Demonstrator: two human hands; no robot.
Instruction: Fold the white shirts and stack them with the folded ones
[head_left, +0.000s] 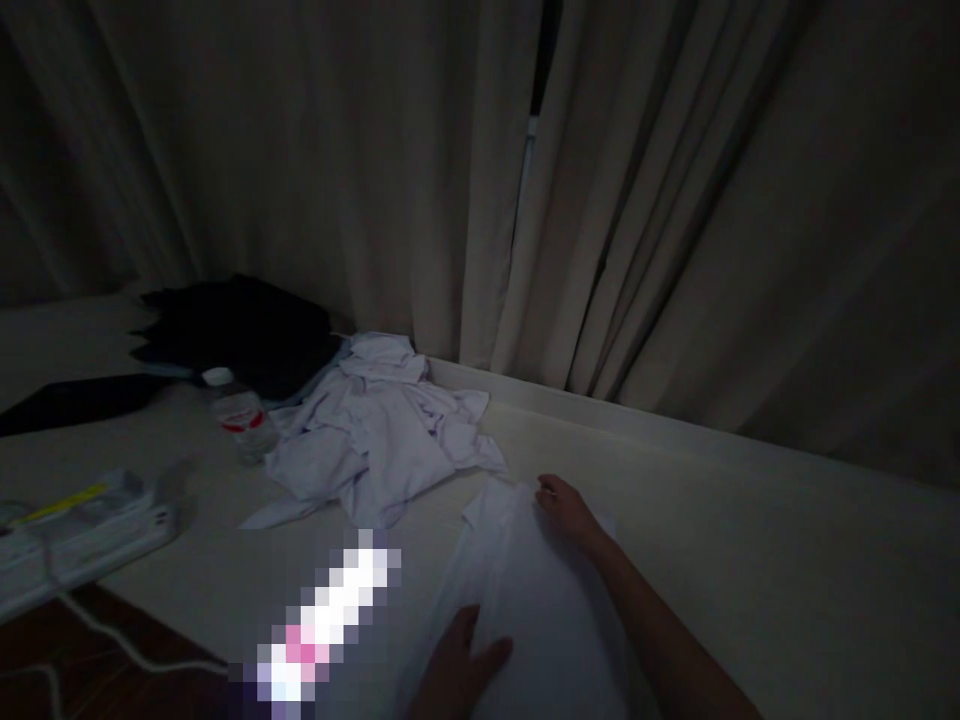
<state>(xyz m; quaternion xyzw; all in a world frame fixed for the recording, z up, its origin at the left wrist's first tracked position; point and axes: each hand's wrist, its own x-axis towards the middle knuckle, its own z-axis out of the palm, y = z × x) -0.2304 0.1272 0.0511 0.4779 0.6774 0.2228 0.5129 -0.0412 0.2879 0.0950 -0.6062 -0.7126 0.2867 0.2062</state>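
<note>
A white shirt (525, 590) lies spread flat on the pale surface in front of me. My right hand (566, 508) reaches to its far edge near the collar, fingers curled and pinching the cloth there. My left hand (457, 665) rests flat on the near left part of the shirt, fingers apart, pressing it down. The room is dim and the details of the cloth are hard to make out.
A crumpled heap of white clothes (379, 430) lies behind the shirt. A plastic water bottle (238, 418) stands left of it, dark clothes (240, 330) behind. A power strip (75, 535) with a cord sits at the left. Curtains (675, 200) hang along the back.
</note>
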